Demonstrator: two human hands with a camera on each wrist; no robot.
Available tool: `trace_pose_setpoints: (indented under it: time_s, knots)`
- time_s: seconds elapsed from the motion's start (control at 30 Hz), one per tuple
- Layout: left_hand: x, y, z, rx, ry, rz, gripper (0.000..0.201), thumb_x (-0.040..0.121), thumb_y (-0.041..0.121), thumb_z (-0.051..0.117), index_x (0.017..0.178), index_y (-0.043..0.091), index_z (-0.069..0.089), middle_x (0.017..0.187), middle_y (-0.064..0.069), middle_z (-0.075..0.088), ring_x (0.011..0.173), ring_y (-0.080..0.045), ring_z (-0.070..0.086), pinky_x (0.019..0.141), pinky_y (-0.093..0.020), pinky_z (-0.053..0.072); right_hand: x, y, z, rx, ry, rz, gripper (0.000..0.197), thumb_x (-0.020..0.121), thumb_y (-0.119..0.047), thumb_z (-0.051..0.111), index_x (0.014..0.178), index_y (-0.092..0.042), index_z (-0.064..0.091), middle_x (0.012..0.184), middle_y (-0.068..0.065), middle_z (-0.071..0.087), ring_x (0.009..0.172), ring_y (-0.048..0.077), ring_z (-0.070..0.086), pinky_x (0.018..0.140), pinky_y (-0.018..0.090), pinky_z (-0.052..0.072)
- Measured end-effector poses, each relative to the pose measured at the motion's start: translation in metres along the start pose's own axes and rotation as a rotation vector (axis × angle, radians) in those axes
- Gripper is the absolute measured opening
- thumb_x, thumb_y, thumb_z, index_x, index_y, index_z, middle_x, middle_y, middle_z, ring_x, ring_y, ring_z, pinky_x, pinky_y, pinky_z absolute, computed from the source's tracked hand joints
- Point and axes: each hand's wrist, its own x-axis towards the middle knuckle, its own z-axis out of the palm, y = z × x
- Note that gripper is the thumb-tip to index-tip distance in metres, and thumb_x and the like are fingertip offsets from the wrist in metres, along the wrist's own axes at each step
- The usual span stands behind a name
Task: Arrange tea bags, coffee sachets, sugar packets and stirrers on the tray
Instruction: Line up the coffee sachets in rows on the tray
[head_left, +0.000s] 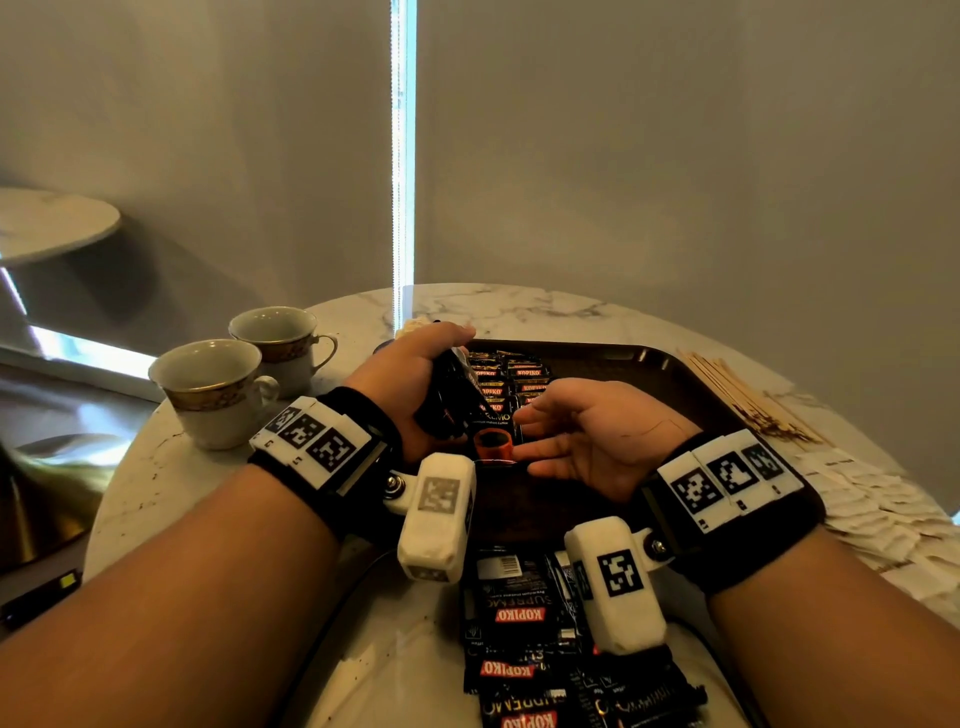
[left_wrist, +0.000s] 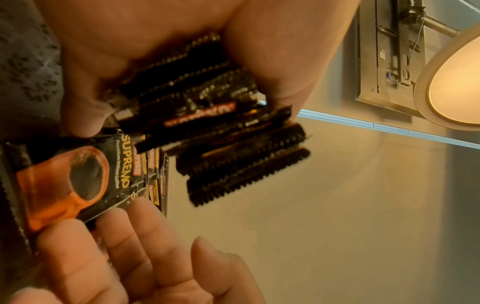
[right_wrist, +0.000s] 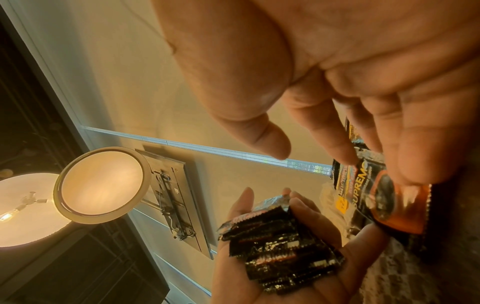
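My left hand (head_left: 410, 364) grips a stack of black coffee sachets (head_left: 451, 397) above the left part of the dark brown tray (head_left: 675, 384). The left wrist view shows the stack (left_wrist: 207, 123) fanned between thumb and fingers. One Supremo sachet (head_left: 493, 441) with an orange cup print lies on the tray below it. My right hand (head_left: 550, 431) is open, palm turned left, with its fingertips (right_wrist: 413, 174) resting on that sachet (right_wrist: 384, 195) and the thumb held apart. Rows of sachets (head_left: 519, 379) lie at the tray's far left.
A loose pile of coffee sachets (head_left: 530, 649) lies on the marble table near me. Wooden stirrers (head_left: 743, 395) and white packets (head_left: 872, 514) lie right of the tray. Two teacups (head_left: 213, 389) (head_left: 280, 338) stand at the left.
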Motion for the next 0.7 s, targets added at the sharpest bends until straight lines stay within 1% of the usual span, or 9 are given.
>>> trace_pose_setpoints:
  time_s: [0.07, 0.2, 0.3, 0.37, 0.4, 0.47, 0.53, 0.63, 0.7]
  knots:
    - [0.001, 0.0, -0.001, -0.019, 0.012, -0.016, 0.029, 0.096, 0.034, 0.059, 0.109, 0.009, 0.059, 0.082, -0.018, 0.074, 0.065, -0.033, 0.073, 0.051, -0.04, 0.057, 0.0, -0.001, -0.001, 0.005, 0.022, -0.009, 0.03, 0.094, -0.015, 0.054, 0.116, 0.003, 0.064, 0.108, 0.016, 0.061, 0.083, 0.027, 0.071, 0.065, 0.031, 0.056]
    - [0.002, 0.0, -0.003, -0.037, -0.003, -0.013, 0.04, 0.094, 0.035, 0.06, 0.122, 0.005, 0.058, 0.112, -0.027, 0.071, 0.092, -0.042, 0.071, 0.072, -0.05, 0.059, -0.002, -0.004, -0.005, 0.014, 0.045, -0.033, 0.031, 0.093, -0.015, 0.055, 0.116, 0.004, 0.065, 0.11, 0.018, 0.058, 0.093, 0.03, 0.065, 0.071, 0.033, 0.053]
    - [0.0, 0.003, -0.005, -0.054, -0.009, -0.002, 0.037, 0.095, 0.036, 0.059, 0.115, 0.005, 0.059, 0.098, -0.024, 0.073, 0.079, -0.039, 0.074, 0.061, -0.047, 0.059, -0.004, -0.007, -0.01, 0.029, 0.056, -0.068, 0.033, 0.094, -0.016, 0.052, 0.119, 0.001, 0.065, 0.109, 0.016, 0.058, 0.089, 0.028, 0.062, 0.069, 0.032, 0.051]
    - [0.002, 0.004, -0.007, -0.086, -0.008, 0.007, 0.048, 0.092, 0.039, 0.063, 0.125, 0.005, 0.058, 0.101, -0.022, 0.074, 0.081, -0.039, 0.074, 0.065, -0.048, 0.058, -0.005, -0.009, -0.014, 0.06, 0.05, -0.103, 0.03, 0.097, -0.016, 0.048, 0.117, -0.001, 0.065, 0.107, 0.015, 0.059, 0.083, 0.025, 0.061, 0.065, 0.031, 0.051]
    - [0.002, 0.005, -0.007, -0.108, 0.0, 0.021, 0.049, 0.092, 0.04, 0.064, 0.127, 0.006, 0.056, 0.098, -0.021, 0.074, 0.077, -0.038, 0.074, 0.065, -0.047, 0.058, -0.006, -0.01, -0.016, 0.079, 0.043, -0.127, 0.028, 0.098, -0.014, 0.048, 0.116, -0.003, 0.065, 0.105, 0.014, 0.059, 0.081, 0.023, 0.061, 0.064, 0.031, 0.052]
    - [0.001, 0.006, -0.005, -0.163, 0.01, 0.072, 0.038, 0.094, 0.041, 0.063, 0.119, 0.013, 0.055, 0.087, -0.015, 0.07, 0.064, -0.031, 0.072, 0.058, -0.042, 0.057, -0.008, -0.012, -0.021, 0.12, 0.024, -0.189, 0.023, 0.098, -0.007, 0.049, 0.114, -0.005, 0.064, 0.097, 0.012, 0.063, 0.073, 0.02, 0.061, 0.056, 0.029, 0.054]
    - [0.0, 0.007, -0.001, -0.193, -0.019, 0.1, 0.031, 0.096, 0.041, 0.061, 0.114, 0.016, 0.055, 0.092, -0.013, 0.067, 0.064, -0.029, 0.071, 0.058, -0.04, 0.057, -0.012, -0.014, -0.025, 0.153, -0.014, -0.252, 0.023, 0.095, 0.001, 0.051, 0.111, -0.007, 0.065, 0.086, 0.008, 0.067, 0.065, 0.016, 0.061, 0.046, 0.026, 0.051]
    - [-0.006, 0.005, 0.007, -0.215, -0.118, 0.115, 0.031, 0.099, 0.039, 0.055, 0.116, 0.013, 0.055, 0.091, -0.014, 0.069, 0.07, -0.029, 0.071, 0.059, -0.039, 0.059, -0.019, -0.016, -0.029, 0.149, -0.087, -0.328, 0.033, 0.09, 0.01, 0.053, 0.107, -0.013, 0.071, 0.084, 0.005, 0.068, 0.063, 0.012, 0.063, 0.048, 0.024, 0.049]
    - [-0.009, 0.001, 0.013, -0.238, -0.19, 0.103, 0.034, 0.1, 0.038, 0.052, 0.11, 0.006, 0.058, 0.091, -0.017, 0.068, 0.07, -0.029, 0.071, 0.059, -0.036, 0.059, -0.022, -0.016, -0.028, 0.14, -0.133, -0.366, 0.042, 0.088, 0.016, 0.051, 0.104, -0.015, 0.073, 0.08, 0.002, 0.067, 0.062, 0.011, 0.064, 0.047, 0.023, 0.048]
